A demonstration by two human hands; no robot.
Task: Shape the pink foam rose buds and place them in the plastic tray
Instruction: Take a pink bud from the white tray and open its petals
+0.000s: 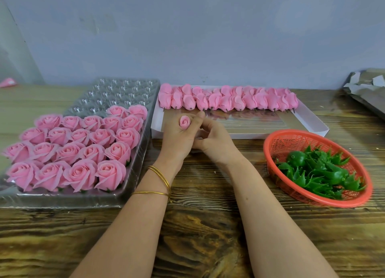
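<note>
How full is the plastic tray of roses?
Partly full: shaped roses fill the near rows of the plastic tray; far cells empty.

I see the plastic tray point(116, 90) left on the surface point(208, 236), the box point(308, 121) holding rose buds point(229, 99) behind centre (basket point(312, 133) right, nearer me).

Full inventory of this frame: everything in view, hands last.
plastic tray: one, clear, table left
shaped roses: about twenty, pink, in the tray's near pockets
white box: one, centre back
unshaped buds: double row, pink, along the box's far edge
basket: one, red, right
calyxes: heap, green, in the basket
rose bud: one, pink, in left hand
table: one, brown wood
bangles: gold, left wrist
left hand: grips the rose bud
right hand: curled against the left hand; grip unclear
</note>
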